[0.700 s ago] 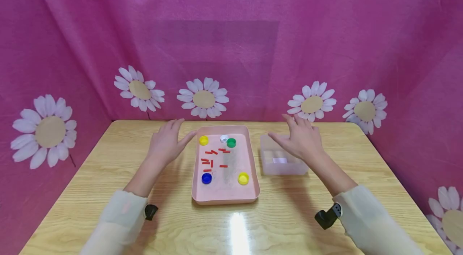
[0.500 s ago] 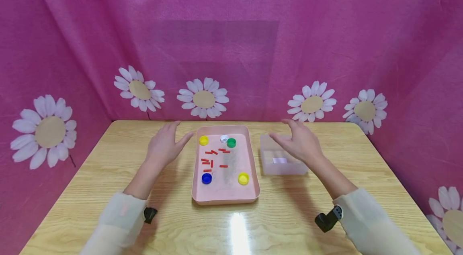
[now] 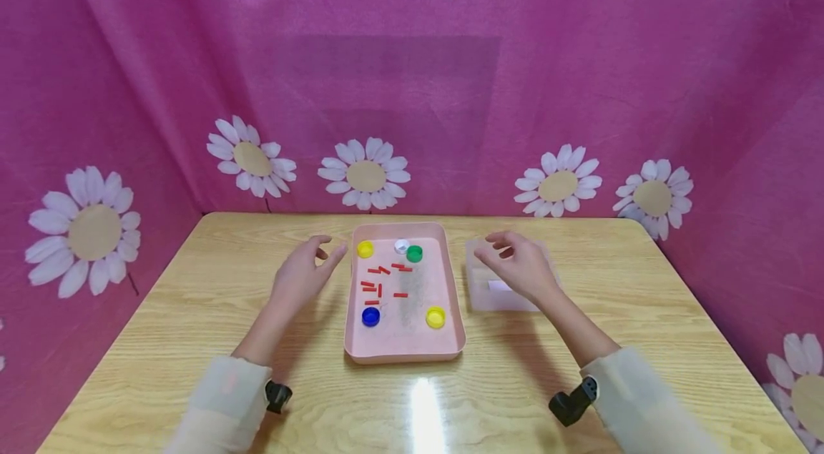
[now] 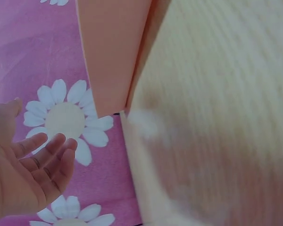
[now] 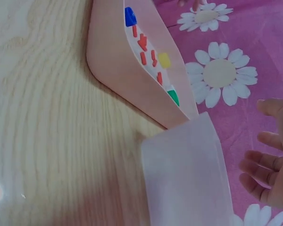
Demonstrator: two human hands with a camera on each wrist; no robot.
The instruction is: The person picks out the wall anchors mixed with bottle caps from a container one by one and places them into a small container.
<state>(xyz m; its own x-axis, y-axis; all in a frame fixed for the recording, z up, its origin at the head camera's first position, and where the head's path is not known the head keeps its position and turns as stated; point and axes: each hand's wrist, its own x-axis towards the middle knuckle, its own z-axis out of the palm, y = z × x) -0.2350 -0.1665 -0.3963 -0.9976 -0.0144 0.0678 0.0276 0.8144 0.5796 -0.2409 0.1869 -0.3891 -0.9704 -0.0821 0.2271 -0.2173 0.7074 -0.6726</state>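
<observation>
Left of a pink tray [image 3: 405, 348], my left hand [image 3: 301, 277] hovers with loosely bent fingers and holds nothing. My right hand [image 3: 523, 269] is over a translucent box [image 3: 478, 301], also holding nothing; its fingers are relaxed in the right wrist view. Inside the tray lie round bottle caps: a yellow cap [image 3: 365, 249], a white cap [image 3: 402, 246], a green cap [image 3: 415, 254], a blue cap [image 3: 370, 317] and another yellow cap [image 3: 435, 317]. Several short red sticks [image 3: 400, 295] are scattered between them, mostly on the left side. My right hand partly hides the box.
Tray and box stand side by side on a wooden table [image 3: 399, 411]. A pink cloth [image 3: 412, 96] with printed daisies hangs behind and at the sides. Each wrist wears a black camera, such as the right camera [image 3: 571, 405].
Both hands have drawn back a little toward the body, and their fingers have bent more. The view has shifted slightly. The caps and sticks in the tray lie as before.
</observation>
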